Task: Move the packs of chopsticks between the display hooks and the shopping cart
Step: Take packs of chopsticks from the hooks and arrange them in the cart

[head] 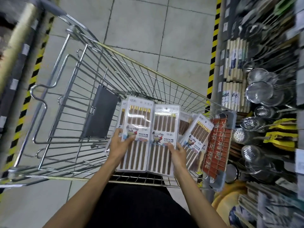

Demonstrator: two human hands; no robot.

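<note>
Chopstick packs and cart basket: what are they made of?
Chopstick packs: clear glossy plastic blister, glare streaks show, over a printed card, probably paper. Sticks inside look like brown wood with gold, likely metal, caps. Cart basket: bright steel-looking wire grid, shiny plated finish.

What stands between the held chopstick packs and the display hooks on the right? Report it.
The red sign on the cart stands between the packs and the display hooks. The left hand and right hand grip packs, unobstructed.

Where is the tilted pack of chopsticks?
In the head view, the tilted pack sits inside the cart at right, between the right hand and the red sign.
</note>
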